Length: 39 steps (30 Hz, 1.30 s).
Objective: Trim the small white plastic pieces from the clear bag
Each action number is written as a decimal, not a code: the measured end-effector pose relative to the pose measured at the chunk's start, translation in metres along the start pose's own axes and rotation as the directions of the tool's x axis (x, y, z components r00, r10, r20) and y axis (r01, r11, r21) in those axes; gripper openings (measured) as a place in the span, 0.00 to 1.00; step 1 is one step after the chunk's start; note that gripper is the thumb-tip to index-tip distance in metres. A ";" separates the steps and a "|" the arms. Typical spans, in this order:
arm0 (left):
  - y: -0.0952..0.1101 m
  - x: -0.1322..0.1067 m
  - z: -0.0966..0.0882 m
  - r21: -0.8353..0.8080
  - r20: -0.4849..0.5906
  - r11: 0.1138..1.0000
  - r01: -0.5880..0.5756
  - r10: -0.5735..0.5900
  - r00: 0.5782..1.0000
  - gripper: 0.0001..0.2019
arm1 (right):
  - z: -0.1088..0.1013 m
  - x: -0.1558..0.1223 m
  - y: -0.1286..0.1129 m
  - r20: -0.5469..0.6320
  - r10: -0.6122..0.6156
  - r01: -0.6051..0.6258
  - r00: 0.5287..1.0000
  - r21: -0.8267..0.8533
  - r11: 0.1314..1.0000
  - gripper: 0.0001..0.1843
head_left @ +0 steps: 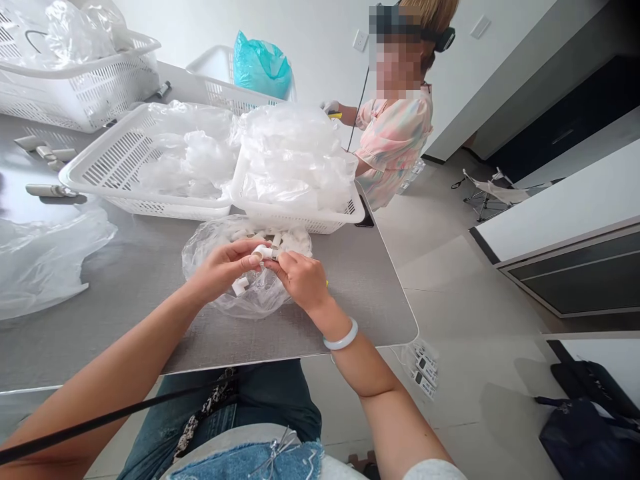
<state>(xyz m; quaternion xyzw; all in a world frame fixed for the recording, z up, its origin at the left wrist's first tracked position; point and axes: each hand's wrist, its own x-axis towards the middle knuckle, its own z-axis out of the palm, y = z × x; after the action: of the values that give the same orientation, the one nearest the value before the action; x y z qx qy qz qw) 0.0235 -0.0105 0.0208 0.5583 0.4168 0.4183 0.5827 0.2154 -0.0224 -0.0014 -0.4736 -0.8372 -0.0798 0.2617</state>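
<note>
A small white pipe fitting (267, 253) is held up between my two hands, with a greyish band near its right end. The fingers and thumb of my left hand (233, 265) close on its left end. My right hand (301, 279), with a pale bangle (342, 335) on the wrist, pinches the other end. Just beneath lies an open clear plastic bag (200, 243) on the grey table (145, 267). Inside it are several white fittings, one of them an angular piece (241, 287) left of centre. My fingers hide part of the held fitting.
Behind the bag stand two white baskets (115, 160) (320, 222) full of clear plastic bags. More baskets (95, 97) and a teal bag (263, 67) are farther back. Grey tubes (47, 191) and a crumpled bag (45, 260) lie left. A co-worker (395, 140) stands beyond the right edge.
</note>
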 end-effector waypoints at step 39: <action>0.001 -0.003 0.017 0.275 -0.098 0.956 -0.102 0.134 0.986 0.18 | 0.000 0.000 -0.001 -0.021 -0.026 0.025 0.999 -0.030 0.999 0.32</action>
<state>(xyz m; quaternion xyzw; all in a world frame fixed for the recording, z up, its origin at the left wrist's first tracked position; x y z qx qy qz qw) 0.0384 -0.0187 0.0223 0.6310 0.4686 0.4235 0.4504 0.2149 -0.0228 -0.0011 -0.4658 -0.8390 -0.1006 0.2626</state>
